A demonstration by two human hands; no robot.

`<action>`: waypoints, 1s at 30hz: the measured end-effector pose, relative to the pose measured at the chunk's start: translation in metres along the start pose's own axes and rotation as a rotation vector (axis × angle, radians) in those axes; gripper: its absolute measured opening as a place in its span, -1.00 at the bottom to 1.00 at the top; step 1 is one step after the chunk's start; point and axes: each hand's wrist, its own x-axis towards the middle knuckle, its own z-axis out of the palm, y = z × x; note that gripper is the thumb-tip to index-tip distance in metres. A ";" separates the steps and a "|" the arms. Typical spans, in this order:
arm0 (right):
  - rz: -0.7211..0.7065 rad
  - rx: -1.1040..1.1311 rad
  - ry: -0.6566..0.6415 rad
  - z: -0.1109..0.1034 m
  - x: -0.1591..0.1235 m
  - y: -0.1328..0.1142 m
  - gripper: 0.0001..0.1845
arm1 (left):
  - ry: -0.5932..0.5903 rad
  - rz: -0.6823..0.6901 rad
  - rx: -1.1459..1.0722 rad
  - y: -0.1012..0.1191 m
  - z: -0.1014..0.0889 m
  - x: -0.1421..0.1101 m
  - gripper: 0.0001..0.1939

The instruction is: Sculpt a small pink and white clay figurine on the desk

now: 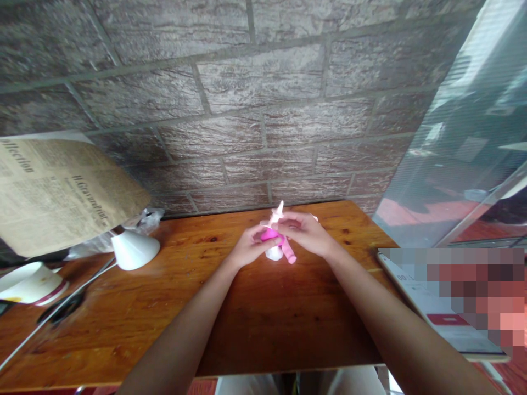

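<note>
A small pink-and-white figure (270,235) with a pale pointed tip stands out between my hands, over the wooden table near the wall. A pink tube-like piece (290,255) sticks out from it toward me. My left hand (252,245) is closed around the figure's left side, thumb across its pink middle. From the other side, my right hand (303,232) pinches the upper part below the tip. Fingers cover much of the figure, and glare washes out its details, so I cannot tell its exact kind. White material shows at its bottom.
The wooden table (173,323) meets a grey brick wall (263,88). On the left are a white cone-shaped lamp (135,250) with a cord, a paper cup (35,282), newsprint-patterned paper (61,192) and clear plastic (146,220). Glass (465,137) and a board (448,318) are on the right.
</note>
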 end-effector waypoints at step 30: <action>-0.063 -0.017 -0.005 -0.006 0.001 0.009 -0.73 | -0.002 -0.019 -0.012 -0.004 -0.001 0.001 -0.66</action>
